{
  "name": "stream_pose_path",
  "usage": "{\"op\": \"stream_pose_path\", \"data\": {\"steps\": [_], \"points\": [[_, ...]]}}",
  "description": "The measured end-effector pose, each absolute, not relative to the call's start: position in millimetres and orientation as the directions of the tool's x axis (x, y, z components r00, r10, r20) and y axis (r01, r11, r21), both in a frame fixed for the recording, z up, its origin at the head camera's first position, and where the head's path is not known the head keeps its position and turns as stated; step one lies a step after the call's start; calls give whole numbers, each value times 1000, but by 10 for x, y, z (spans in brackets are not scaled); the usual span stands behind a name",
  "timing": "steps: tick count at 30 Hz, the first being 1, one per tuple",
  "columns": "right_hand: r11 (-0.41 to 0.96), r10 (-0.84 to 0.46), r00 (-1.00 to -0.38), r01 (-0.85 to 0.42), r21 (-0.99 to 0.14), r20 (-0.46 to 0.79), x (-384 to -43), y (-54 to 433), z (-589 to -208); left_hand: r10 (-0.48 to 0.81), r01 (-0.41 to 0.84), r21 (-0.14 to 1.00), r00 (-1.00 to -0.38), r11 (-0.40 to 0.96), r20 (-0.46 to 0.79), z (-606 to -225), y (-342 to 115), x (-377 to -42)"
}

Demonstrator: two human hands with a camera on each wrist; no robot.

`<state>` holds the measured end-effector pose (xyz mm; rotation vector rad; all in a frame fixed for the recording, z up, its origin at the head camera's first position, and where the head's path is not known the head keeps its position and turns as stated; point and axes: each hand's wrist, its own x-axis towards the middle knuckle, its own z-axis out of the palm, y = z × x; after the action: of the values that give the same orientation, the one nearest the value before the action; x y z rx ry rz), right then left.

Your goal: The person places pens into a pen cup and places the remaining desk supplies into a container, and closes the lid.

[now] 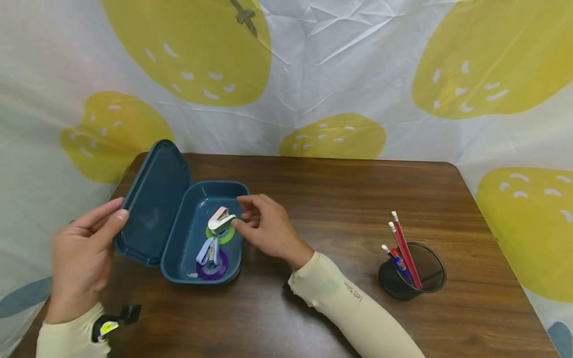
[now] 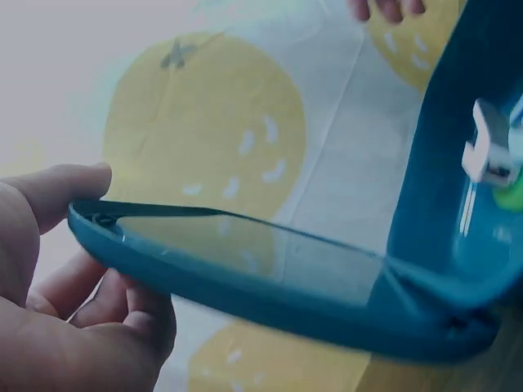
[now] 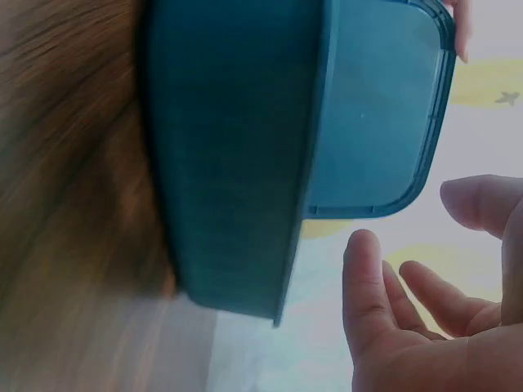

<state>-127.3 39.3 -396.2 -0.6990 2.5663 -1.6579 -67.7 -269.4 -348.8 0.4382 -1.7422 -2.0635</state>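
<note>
My left hand [image 1: 82,253] pinches the edge of the raised lid [image 1: 154,209] of a dark blue box, thumb on the inner face. The lid leans up to the left of the open box [image 1: 206,186]. Inside lie a small white-and-pink stapler [image 1: 220,223] on a green tape roll [image 1: 228,235], and a lavender mini stapler [image 1: 208,251] on a purple tape roll [image 1: 215,271]. Over the box's right rim hovers my right hand [image 1: 270,226], fingers loosely bent. The right wrist view shows nothing between its thumb [image 3: 482,200] and fingers [image 3: 368,282].
A black mesh pen cup [image 1: 412,273] stands to the right on the brown wooden table [image 1: 322,199], tilted in this view, with red pencils [image 1: 405,253] and a blue pen [image 1: 401,268]. Behind the table hangs a white cloth [image 1: 340,74] printed with yellow fruit.
</note>
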Motion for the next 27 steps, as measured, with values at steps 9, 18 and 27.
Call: {"op": "stream_pose_path", "data": {"steps": [9,18,27], "points": [[215,-389,-885,-357,-909,256,-1225,233,-3797,-502,165,986,-854,-5,141,-3419,-2327,-612],[91,-416,-887,-259,-961,200,-1179,67,-3708,-380,156,937,-883,313,274,-3455,-2043,-514],[-39,-381,-920,-84,-996,92,-1180,-65,-3724,-286,137,905,-921,402,266,-3552,-1842,-468]]}}
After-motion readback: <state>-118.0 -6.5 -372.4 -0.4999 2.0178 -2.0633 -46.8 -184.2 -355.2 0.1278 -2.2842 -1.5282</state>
